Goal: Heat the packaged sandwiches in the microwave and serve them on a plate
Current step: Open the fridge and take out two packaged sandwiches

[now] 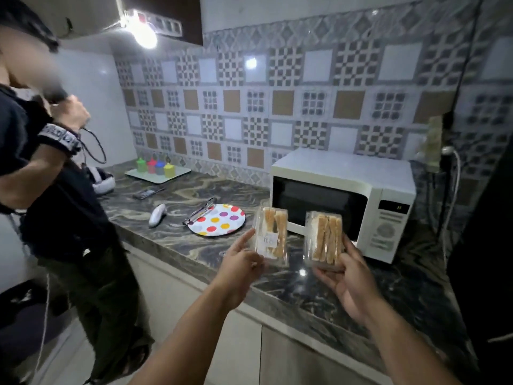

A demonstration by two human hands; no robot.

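Note:
My left hand (240, 266) holds up one clear-packed sandwich (272, 234) with a white label, upright above the counter edge. In my right hand (348, 279) is a second clear-packed sandwich (324, 238), also upright. Both packs hang in front of the white microwave (344, 201), whose dark door is closed. Left of the microwave a polka-dot plate (218, 220) lies on the marble counter (291, 284), with metal tongs (200, 211) resting across its rim.
A person in dark clothes (55, 207) stands close at the left by the counter. A white handheld device (156, 215), a dark phone (145, 193) and a tray of coloured cups (158, 170) lie further back. Cables hang at the right by a dark surface (483, 245).

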